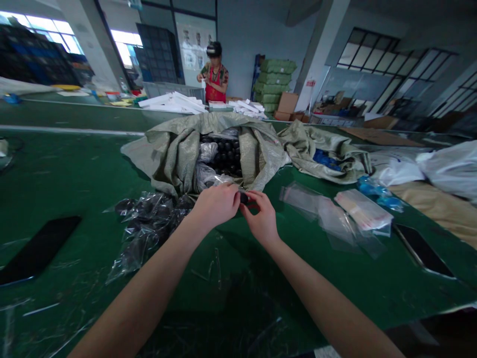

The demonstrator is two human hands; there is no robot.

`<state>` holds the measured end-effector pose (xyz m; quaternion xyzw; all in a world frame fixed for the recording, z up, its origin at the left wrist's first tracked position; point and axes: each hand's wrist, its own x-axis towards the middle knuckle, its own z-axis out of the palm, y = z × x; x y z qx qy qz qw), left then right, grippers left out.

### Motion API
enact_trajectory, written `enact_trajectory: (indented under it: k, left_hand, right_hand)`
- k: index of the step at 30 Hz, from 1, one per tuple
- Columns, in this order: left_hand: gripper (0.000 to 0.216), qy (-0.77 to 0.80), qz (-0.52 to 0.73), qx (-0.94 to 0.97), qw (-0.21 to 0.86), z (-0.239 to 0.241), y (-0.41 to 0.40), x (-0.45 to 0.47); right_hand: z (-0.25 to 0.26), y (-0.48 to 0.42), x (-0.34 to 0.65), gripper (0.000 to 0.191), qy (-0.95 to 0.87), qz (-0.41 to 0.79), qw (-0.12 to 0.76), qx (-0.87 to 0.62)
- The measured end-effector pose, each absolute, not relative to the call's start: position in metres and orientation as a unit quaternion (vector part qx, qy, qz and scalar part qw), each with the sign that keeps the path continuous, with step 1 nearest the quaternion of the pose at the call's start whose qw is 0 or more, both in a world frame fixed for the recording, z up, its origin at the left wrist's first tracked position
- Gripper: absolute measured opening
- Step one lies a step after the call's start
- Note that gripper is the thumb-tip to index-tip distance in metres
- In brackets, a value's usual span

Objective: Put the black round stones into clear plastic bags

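Note:
Both my hands meet over the green table [67, 169], just in front of an open woven sack [175, 149] full of small black round parts [227, 151]. My left hand [216, 205] is closed, pinching a thin clear plastic bag [223, 180] at its top. My right hand [263, 216] is closed too, its fingertips pinched on a small black part [244, 198] held between the two hands. A heap of filled clear bags with black parts [145, 226] lies to the left of my left forearm.
A stack of empty clear bags [335, 211] lies to the right, with blue items [376, 194] behind it. Dark flat phones lie at left [39, 248] and right [423, 248]. A second sack [324, 146] and white bags [447, 166] sit at right. A person in red [214, 74] works at the far table.

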<state>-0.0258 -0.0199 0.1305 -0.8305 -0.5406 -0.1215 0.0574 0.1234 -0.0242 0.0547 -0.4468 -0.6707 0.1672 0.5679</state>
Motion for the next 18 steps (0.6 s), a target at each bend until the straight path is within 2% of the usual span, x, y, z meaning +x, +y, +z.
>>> enact_trajectory:
  k: [6, 11, 14, 18]
  left_hand:
    - [0.034, -0.555, -0.13, -0.819, 0.062, 0.125, -0.017, -0.024]
    - [0.035, -0.545, -0.13, -0.826, 0.069, 0.123, -0.017, -0.023]
    - [0.035, -0.546, -0.127, -0.824, 0.077, 0.124, -0.018, -0.022]
    - [0.036, -0.55, -0.126, -0.822, 0.077, 0.127, -0.02, -0.021]
  right_hand:
    - [0.046, -0.021, 0.118, 0.026, -0.593, 0.273, 0.588, -0.477]
    - [0.043, -0.019, 0.111, 0.045, -0.492, 0.358, 0.646, -0.461]
    - [0.043, -0.021, 0.111, 0.052, -0.52, 0.344, 0.642, -0.446]
    - [0.046, -0.024, 0.115, 0.052, -0.581, 0.277, 0.618, -0.452]
